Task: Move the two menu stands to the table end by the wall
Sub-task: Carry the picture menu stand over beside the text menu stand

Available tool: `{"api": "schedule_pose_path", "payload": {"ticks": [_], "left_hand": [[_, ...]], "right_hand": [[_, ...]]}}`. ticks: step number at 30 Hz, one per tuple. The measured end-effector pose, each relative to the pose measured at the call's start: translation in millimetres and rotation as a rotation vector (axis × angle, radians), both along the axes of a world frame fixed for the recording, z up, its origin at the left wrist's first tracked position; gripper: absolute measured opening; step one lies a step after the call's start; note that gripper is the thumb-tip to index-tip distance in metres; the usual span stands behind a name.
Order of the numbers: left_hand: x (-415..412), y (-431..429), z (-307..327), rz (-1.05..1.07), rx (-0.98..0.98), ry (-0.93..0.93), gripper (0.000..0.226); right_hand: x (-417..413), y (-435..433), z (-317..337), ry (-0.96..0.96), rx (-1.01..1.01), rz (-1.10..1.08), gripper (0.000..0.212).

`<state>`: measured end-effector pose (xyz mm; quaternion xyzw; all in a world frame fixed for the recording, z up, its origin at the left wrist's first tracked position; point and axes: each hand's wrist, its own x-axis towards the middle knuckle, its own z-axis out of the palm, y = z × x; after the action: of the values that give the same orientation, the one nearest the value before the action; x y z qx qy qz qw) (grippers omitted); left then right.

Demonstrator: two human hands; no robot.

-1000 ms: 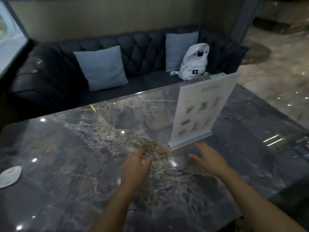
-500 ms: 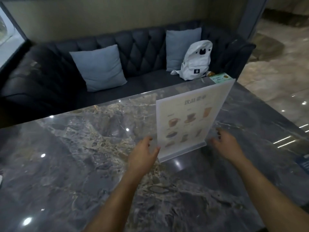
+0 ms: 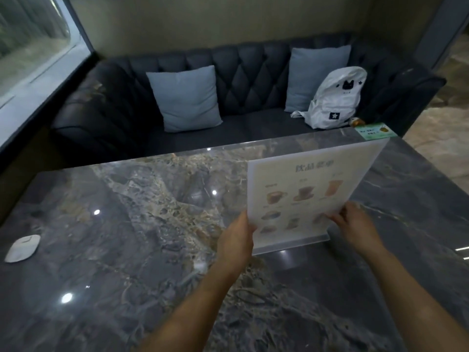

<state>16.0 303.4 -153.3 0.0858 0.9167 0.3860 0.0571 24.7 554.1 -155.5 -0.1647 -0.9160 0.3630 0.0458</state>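
Note:
A clear acrylic menu stand (image 3: pixel 309 191) with a cream drinks sheet stands upright on the grey marble table (image 3: pixel 127 250), right of centre. My left hand (image 3: pixel 237 237) grips its lower left edge. On the lower right edge my right hand (image 3: pixel 355 224) is closed, fingers over the front. The stand's base rests on or just above the tabletop; I cannot tell which. I see only one menu stand.
A white oval device (image 3: pixel 22 248) lies at the table's left edge. A small green card (image 3: pixel 375 131) sits at the far right corner. Behind the table is a dark tufted sofa (image 3: pixel 243 80) with two blue cushions and a white backpack (image 3: pixel 335 100). A window is at left.
Both hands reached forward from the near table and closed on the menu stand's two side edges. The stand now faces me more squarely.

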Motion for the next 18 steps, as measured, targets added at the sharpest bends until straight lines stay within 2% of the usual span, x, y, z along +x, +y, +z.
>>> {"api": "schedule_pose_path", "payload": {"ticks": [4,9,12,18], "left_hand": [[-3,-22,-1,0.122,0.034,-0.005,0.027],[-6,-66,3,0.251,0.138,0.013,0.030],[-4,-95,7,0.312,0.212,0.032,0.029],[-2,-172,13,0.432,0.141,0.061,0.024]], "right_hand": [[-12,-17,2,-0.003,0.077,0.044,0.024],[-32,-61,11,0.028,-0.008,0.175,0.014],[-46,-91,15,0.034,-0.012,0.238,0.016],[-74,-175,30,0.054,-0.108,0.363,0.021]]}}
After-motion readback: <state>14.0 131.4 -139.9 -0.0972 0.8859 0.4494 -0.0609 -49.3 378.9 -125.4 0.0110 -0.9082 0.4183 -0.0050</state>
